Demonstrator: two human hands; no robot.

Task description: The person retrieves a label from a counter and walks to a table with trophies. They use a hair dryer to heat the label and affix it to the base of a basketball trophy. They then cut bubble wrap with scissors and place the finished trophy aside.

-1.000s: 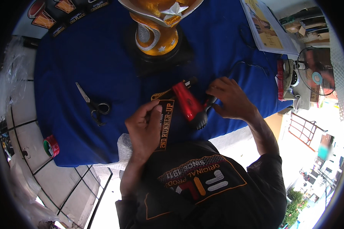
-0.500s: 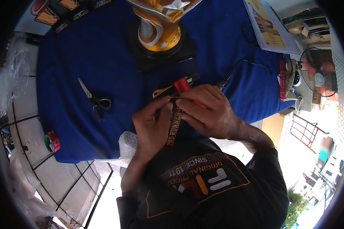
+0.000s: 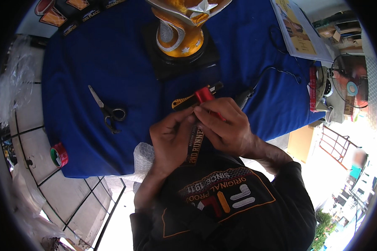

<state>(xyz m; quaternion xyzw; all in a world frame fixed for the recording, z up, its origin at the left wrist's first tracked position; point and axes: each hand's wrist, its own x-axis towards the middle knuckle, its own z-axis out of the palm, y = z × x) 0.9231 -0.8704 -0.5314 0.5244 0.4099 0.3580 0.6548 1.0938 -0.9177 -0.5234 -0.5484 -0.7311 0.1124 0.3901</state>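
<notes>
A narrow black label strip (image 3: 195,146) with gold lettering hangs between my hands, close to my dark shirt. My left hand (image 3: 169,140) pinches it near its upper end between thumb and forefinger. My right hand (image 3: 230,127) is closed at that same end, its fingertips meeting those of the left; they cover the strip's top. Just beyond my fingers, a red object (image 3: 204,95) lies on the blue cloth, partly hidden by the right hand. Beside it is a yellow-and-black handle (image 3: 182,102), like that of a cutter.
A gold and silver trophy (image 3: 180,39) on a black base (image 3: 161,71) stands ahead. Scissors (image 3: 108,111) and a tape roll (image 3: 58,154) lie left, bubble wrap (image 3: 143,158) at the near edge. To the right are a corded black tool (image 3: 245,98), papers (image 3: 299,33) and a fan (image 3: 351,88).
My fingertips have drawn together over the strip's upper end, hiding more of it. The whole view has shifted slightly, so the table things appear a little further right.
</notes>
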